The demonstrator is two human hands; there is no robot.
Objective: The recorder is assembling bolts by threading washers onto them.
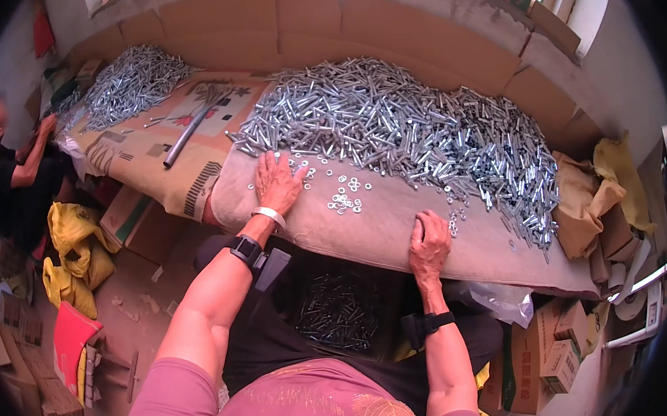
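Observation:
My left hand lies palm down on the beige padded cloth, fingers stretched and somewhat apart. Small washers lie around its fingertips. Further right on the cloth, my right hand rests with its fingers bent and close together; whatever may be under them is hidden. A few rings lie right beside its fingers. Between the hands is a loose cluster of flat metal washers. Behind both hands spreads a large heap of silvery metal expansion bolts.
Below the table edge, a dark container holds more bolts. A second bolt heap and a grey metal tube lie at left. Another person sits there. Yellow bags and cardboard boxes stand on the floor.

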